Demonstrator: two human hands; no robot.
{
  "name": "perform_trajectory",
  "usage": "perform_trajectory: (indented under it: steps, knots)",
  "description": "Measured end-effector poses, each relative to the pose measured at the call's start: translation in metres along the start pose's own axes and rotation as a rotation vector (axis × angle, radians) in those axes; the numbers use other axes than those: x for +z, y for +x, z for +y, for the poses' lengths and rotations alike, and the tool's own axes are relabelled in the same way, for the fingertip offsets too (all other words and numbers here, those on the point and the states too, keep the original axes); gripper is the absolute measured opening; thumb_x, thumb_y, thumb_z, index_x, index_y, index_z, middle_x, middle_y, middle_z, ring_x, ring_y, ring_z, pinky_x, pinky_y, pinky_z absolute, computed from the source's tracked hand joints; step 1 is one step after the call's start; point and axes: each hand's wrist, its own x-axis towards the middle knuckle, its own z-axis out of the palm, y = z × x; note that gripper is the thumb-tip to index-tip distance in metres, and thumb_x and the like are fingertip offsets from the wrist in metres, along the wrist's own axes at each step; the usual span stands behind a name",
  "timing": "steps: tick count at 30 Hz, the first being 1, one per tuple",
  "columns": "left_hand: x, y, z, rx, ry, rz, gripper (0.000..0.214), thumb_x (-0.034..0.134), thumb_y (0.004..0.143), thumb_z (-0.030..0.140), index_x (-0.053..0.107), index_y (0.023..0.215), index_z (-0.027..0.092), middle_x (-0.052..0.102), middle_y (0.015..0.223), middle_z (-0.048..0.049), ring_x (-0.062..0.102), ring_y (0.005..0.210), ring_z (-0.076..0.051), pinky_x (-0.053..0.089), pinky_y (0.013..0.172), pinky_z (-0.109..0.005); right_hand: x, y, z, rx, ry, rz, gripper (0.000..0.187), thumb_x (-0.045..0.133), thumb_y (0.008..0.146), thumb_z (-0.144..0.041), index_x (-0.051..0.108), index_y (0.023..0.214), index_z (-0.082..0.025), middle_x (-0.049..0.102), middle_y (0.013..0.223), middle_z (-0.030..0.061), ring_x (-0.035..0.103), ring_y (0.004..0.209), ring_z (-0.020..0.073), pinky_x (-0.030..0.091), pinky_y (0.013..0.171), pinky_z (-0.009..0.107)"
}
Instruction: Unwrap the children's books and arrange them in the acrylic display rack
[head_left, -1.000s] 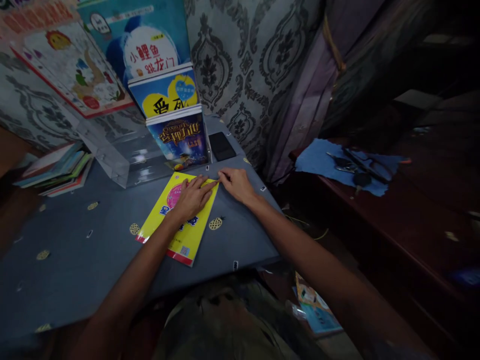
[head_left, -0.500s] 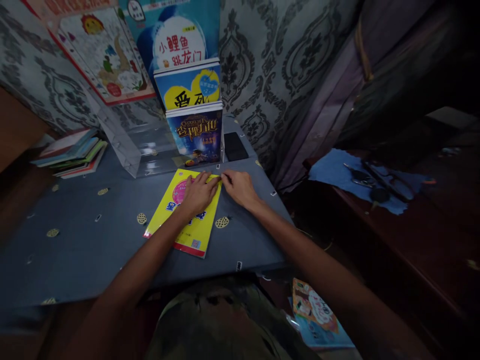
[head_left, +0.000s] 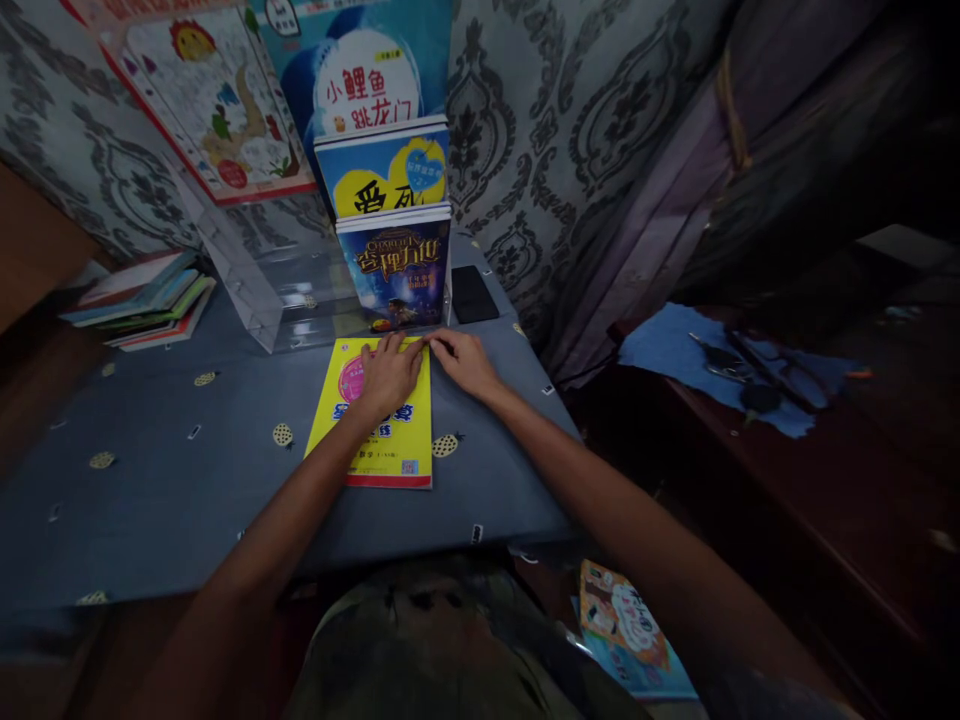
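A yellow book [head_left: 409,425] with a pink circle, blue lettering and a red bottom edge lies closed on the table, face up. My left hand [head_left: 389,376] rests flat over its upper middle, fingers spread toward the top edge and covering part of the cover. At the book's upper right corner, my right hand [head_left: 461,362] is closed, thumb and forefinger pinching that corner. Just beyond the hands, a dark blue book [head_left: 397,275] stands upright at the front of a clear display rack [head_left: 259,300]. My left forearm hides the yellow book's lower left corner.
Behind stand a blue-yellow book [head_left: 382,170], a teal book [head_left: 367,80] and a red-bordered book [head_left: 217,110]. Stacked books [head_left: 142,300] lie left; a black phone [head_left: 474,294] lies right of the rack. Glasses [head_left: 795,380] rest on blue cloth [head_left: 660,345]. Below are more books [head_left: 630,620].
The yellow book has turned, its bottom edge now more nearly parallel to the table's front edge. Both hands have shifted slightly left with it.
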Motion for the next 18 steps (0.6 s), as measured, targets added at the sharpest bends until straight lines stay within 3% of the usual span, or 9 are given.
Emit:
perform_trajectory:
  steps: [6,13,18]
  knots:
    - [-0.002,-0.002,-0.006,0.069,-0.063,-0.028,0.043,0.035,0.106,0.029,0.057,0.143,0.033,0.050,0.154,-0.0095,0.042,0.143,-0.031,0.029,0.114,-0.067,-0.008,-0.014,0.000,0.012,-0.059,-0.024,0.031,0.049,0.097,-0.021,0.076,0.113,-0.018,0.078,0.109,0.0088,0.069,0.098,0.0242,0.051,0.091,0.037]
    - [0.000,-0.002,-0.008,0.096,-0.075,-0.044,0.043,0.036,0.106,0.032,0.057,0.143,0.030,0.048,0.156,-0.0104,0.039,0.146,-0.032,0.028,0.115,-0.068,-0.010,-0.035,0.002,-0.220,-0.131,-0.143,0.032,0.051,0.096,-0.017,0.078,0.114,-0.019,0.075,0.120,0.0117,0.063,0.117,0.0271,0.046,0.106,0.045]
    - [0.001,-0.001,-0.010,0.106,-0.084,-0.029,0.042,0.039,0.105,0.030,0.058,0.142,0.030,0.049,0.156,-0.0106,0.040,0.146,-0.033,0.028,0.115,-0.069,-0.006,-0.036,0.006,-0.250,-0.216,-0.168,0.033,0.052,0.097,-0.017,0.077,0.117,-0.021,0.075,0.120,0.0107,0.063,0.117,0.0284,0.048,0.103,0.048]
